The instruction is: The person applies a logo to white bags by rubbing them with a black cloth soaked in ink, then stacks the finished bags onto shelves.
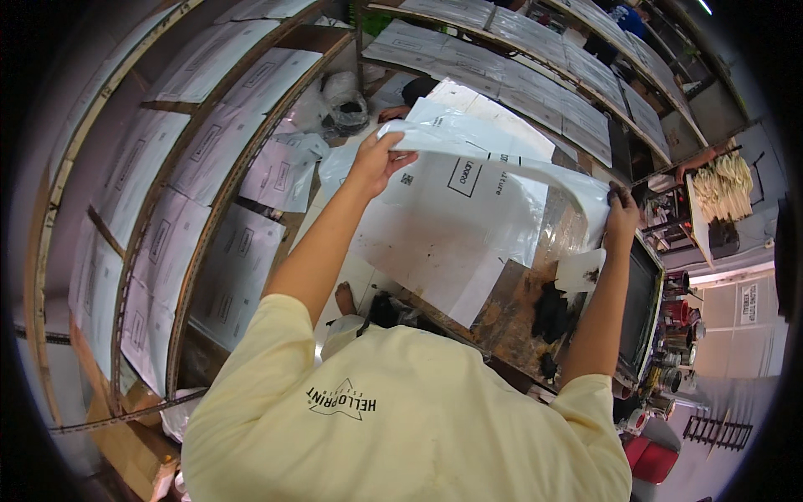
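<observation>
My left hand point(379, 164) pinches the left edge of a white printed plastic sheet point(477, 144), thumb and fingers closed on it. At the other end my right hand point(621, 213) is closed on the right edge of that sheet. Its far part is lifted and folded over between my hands. Below it spreads a large white sheet area point(435, 243) with black box-shaped print and small dark smudges; I cannot tell whether this is the same piece. It lies over a stained brown worktable point(506, 314). Close to my right forearm are a black, ink-stained clump point(550, 311) and a white scrap point(577, 272).
Tiered racks point(219, 142) with printed white sheets line the left; more racks point(510, 43) run across the back. A dark framed panel point(640, 305) borders the table's right. Beyond it stand ink cans point(673, 335). Another person's hand point(393, 114) shows behind the sheet.
</observation>
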The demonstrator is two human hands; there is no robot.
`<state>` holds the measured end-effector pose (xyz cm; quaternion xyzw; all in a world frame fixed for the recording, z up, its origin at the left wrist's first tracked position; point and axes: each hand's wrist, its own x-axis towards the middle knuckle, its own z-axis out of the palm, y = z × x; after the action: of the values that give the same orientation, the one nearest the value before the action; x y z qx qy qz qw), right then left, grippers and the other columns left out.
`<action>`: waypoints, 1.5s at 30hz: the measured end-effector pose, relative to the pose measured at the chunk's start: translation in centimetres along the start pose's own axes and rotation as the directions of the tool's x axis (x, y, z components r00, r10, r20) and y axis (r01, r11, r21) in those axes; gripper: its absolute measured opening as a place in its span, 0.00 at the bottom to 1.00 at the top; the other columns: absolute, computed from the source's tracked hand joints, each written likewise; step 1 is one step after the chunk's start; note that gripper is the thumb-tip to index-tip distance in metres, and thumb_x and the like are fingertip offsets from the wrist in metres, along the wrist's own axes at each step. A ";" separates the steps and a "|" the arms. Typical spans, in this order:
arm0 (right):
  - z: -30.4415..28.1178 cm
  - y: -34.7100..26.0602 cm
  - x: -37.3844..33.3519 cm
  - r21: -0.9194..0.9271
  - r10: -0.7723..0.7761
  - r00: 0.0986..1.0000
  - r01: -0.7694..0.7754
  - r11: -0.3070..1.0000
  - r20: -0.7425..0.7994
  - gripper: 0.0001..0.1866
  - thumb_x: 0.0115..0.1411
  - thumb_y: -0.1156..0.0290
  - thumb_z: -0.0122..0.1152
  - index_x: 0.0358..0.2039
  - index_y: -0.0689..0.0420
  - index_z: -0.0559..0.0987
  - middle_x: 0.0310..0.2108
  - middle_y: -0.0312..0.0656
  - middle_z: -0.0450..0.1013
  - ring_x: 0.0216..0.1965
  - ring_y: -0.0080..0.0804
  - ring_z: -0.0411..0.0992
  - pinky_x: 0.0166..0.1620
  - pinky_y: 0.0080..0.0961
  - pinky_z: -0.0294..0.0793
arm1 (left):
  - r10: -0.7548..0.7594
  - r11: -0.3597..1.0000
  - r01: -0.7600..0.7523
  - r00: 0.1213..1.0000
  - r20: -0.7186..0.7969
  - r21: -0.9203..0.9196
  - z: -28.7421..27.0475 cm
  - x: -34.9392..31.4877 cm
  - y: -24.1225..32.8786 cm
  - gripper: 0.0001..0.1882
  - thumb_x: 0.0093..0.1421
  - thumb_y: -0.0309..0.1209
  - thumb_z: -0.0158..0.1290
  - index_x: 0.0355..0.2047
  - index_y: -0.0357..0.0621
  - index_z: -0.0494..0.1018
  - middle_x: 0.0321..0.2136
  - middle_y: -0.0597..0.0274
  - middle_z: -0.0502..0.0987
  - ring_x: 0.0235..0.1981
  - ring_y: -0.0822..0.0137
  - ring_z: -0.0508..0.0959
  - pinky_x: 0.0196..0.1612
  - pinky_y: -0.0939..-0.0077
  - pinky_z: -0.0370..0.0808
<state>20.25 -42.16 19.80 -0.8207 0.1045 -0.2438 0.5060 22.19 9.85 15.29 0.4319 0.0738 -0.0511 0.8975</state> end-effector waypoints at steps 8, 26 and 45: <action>0.8 7.8 -1.3 -0.425 0.020 0.999 -0.001 0.905 0.041 0.15 0.62 0.76 0.58 0.47 0.62 0.86 0.41 0.48 0.83 0.43 0.35 0.80 0.50 0.27 0.75 | -0.254 0.915 0.297 0.950 -0.183 0.272 -2.9 1.9 -7.3 0.14 0.67 0.34 0.60 0.50 0.44 0.75 0.37 0.63 0.80 0.32 0.71 0.80 0.32 0.80 0.81; 9.5 15.2 -2.9 -0.967 -0.098 0.992 0.097 0.235 0.076 0.28 0.67 0.48 0.59 0.66 0.39 0.74 0.67 0.55 0.63 0.69 0.53 0.60 0.60 0.80 0.58 | -0.071 -0.434 -0.279 0.959 0.276 0.856 -9.8 2.3 -12.5 0.45 0.69 0.55 0.49 0.75 0.37 0.51 0.77 0.46 0.46 0.79 0.49 0.42 0.78 0.53 0.37; 11.7 8.6 -22.6 -0.535 0.088 0.607 0.613 0.581 0.790 0.37 0.67 0.50 0.55 0.74 0.45 0.62 0.78 0.47 0.49 0.78 0.53 0.43 0.72 0.75 0.40 | -0.222 -0.411 -0.438 0.899 0.378 0.799 -8.3 -18.4 -15.1 0.62 0.57 0.77 0.45 0.71 0.30 0.58 0.72 0.34 0.56 0.73 0.44 0.57 0.74 0.30 0.29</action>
<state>7.35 -27.63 1.24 -0.9804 -0.1585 0.1053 0.0514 1.03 7.47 1.80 0.9637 -0.2290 -0.0767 0.1136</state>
